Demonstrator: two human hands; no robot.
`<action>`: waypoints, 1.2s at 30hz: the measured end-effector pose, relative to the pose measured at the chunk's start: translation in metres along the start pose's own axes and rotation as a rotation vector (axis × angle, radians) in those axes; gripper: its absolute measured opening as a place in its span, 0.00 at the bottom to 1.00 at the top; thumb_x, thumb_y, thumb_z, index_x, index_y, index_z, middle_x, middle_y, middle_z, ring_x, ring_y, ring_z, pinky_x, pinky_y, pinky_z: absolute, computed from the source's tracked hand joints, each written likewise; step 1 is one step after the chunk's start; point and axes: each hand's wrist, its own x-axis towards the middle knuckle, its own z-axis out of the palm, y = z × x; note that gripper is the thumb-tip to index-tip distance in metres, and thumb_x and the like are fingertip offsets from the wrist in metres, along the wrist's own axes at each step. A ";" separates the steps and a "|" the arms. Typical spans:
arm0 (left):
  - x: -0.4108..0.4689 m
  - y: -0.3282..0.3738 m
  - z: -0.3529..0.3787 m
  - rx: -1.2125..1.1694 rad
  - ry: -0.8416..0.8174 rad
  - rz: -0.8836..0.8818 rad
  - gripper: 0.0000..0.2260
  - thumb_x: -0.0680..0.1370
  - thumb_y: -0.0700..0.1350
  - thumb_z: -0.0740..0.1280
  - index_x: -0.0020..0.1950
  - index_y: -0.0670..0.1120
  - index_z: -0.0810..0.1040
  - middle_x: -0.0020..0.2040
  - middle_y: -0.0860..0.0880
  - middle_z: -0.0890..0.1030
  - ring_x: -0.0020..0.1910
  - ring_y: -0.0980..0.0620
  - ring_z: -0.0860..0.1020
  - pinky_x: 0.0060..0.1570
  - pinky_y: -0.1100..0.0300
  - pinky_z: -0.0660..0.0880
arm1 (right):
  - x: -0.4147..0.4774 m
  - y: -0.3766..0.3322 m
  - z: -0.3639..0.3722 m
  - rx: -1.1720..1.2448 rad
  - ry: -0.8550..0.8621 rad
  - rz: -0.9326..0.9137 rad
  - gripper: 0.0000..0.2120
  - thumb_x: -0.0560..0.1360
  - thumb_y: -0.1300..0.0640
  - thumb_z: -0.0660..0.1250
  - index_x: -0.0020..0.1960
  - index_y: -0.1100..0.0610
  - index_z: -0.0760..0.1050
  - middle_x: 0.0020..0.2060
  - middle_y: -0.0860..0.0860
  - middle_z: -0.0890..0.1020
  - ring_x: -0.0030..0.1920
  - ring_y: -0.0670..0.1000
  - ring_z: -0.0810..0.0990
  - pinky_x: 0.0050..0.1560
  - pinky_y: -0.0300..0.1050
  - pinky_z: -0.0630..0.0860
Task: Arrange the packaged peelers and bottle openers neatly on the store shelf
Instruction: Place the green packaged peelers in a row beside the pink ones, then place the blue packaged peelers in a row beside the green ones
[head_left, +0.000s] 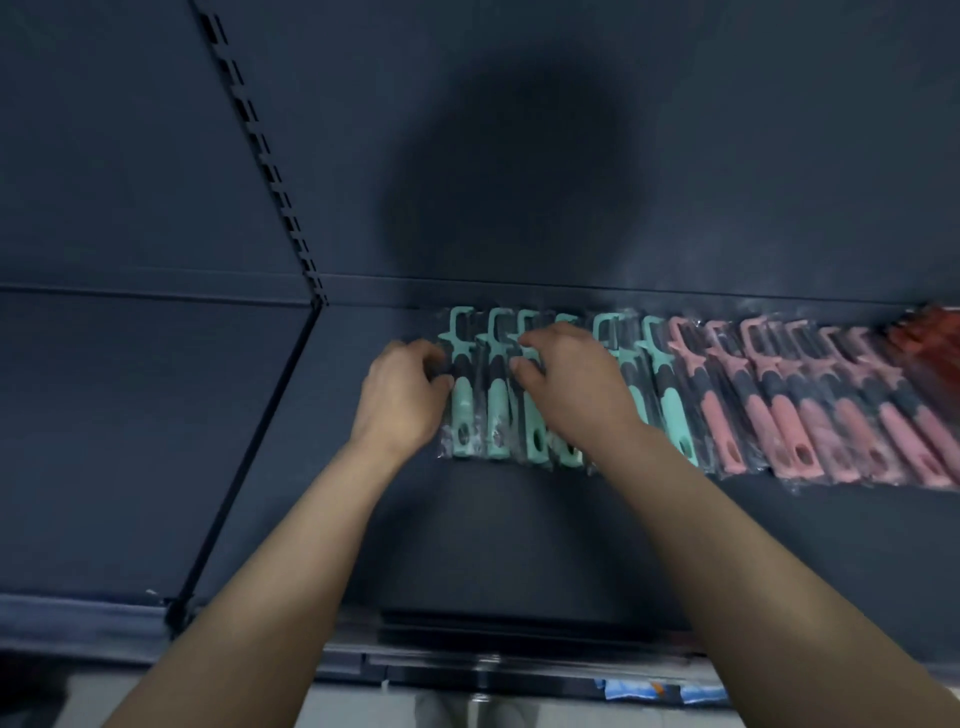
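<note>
A row of packaged peelers lies flat along the back of the dark shelf (519, 545). Several teal peelers (496, 415) in clear bags are on the left, several pink peelers (789, 415) to their right, and red ones (930, 338) at the far right edge. My left hand (402, 395) rests at the left end of the teal row, its curled fingers touching the outermost pack. My right hand (566, 384) lies on top of the middle teal packs, fingers bent and pressing down on them. The packs under that hand are partly hidden.
A slotted upright post (270, 171) and a divider (249, 452) separate this bay from the bare shelf on the left. The shelf's front rail (493, 670) carries blue price labels (649, 691). The dark back panel rises behind the row.
</note>
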 end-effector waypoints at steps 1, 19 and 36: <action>-0.002 0.000 -0.003 0.013 0.022 0.015 0.11 0.76 0.42 0.66 0.58 0.44 0.78 0.56 0.44 0.78 0.53 0.46 0.77 0.50 0.61 0.71 | 0.001 -0.002 -0.002 -0.016 -0.003 -0.013 0.16 0.79 0.53 0.60 0.63 0.59 0.74 0.58 0.57 0.77 0.60 0.57 0.73 0.59 0.49 0.70; -0.058 -0.114 -0.160 0.325 0.303 0.298 0.10 0.77 0.42 0.65 0.57 0.41 0.77 0.51 0.43 0.78 0.52 0.42 0.75 0.52 0.49 0.71 | -0.003 -0.188 0.033 -0.185 -0.012 -0.333 0.17 0.79 0.49 0.59 0.63 0.58 0.72 0.60 0.55 0.75 0.61 0.57 0.71 0.61 0.50 0.68; -0.143 -0.351 -0.358 0.414 0.422 -0.063 0.12 0.77 0.42 0.65 0.60 0.42 0.77 0.51 0.44 0.78 0.53 0.41 0.75 0.54 0.46 0.72 | -0.012 -0.489 0.158 -0.073 -0.184 -0.619 0.18 0.80 0.49 0.58 0.63 0.59 0.72 0.60 0.55 0.75 0.60 0.56 0.71 0.61 0.52 0.68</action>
